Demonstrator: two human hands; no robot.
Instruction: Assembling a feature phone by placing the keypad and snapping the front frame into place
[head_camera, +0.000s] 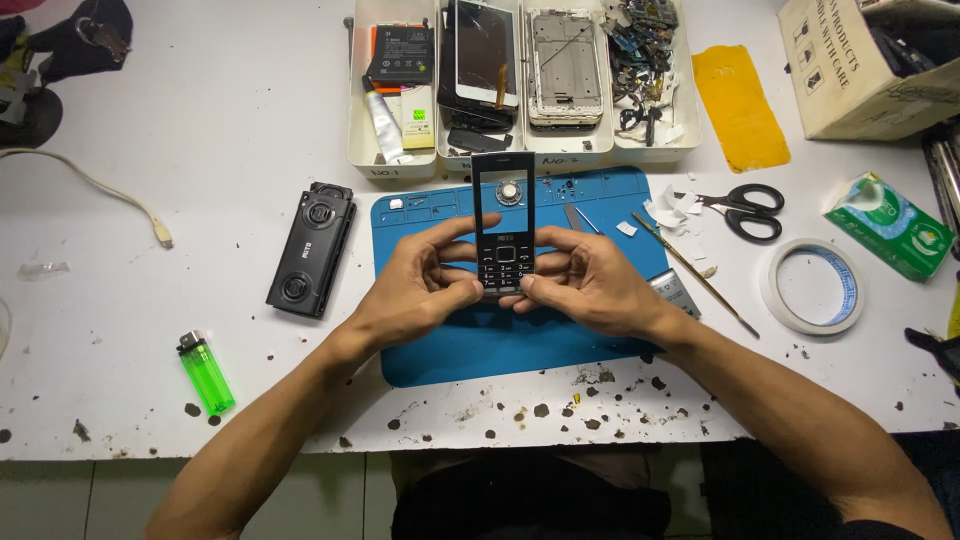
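Observation:
Both hands hold a black keypad phone front frame (503, 222) upright above a blue work mat (470, 345). Its screen window is an empty opening; the keypad sits below. My left hand (415, 290) grips its lower left side, thumb on the bottom edge. My right hand (592, 285) grips the lower right side, thumb pressing near the keys. A black phone rear body (311, 250) lies face down on the white table, left of the mat. Through the frame's window a small round part (510, 192) shows on the mat.
White trays (392, 165) at the back hold phone screens, frames and small parts. Scissors (745, 208), a tape roll (812, 286), a thin metal tool (695, 275) and a green tissue pack (890, 225) lie right. A green lighter (206, 373) and a cable (95, 190) lie left.

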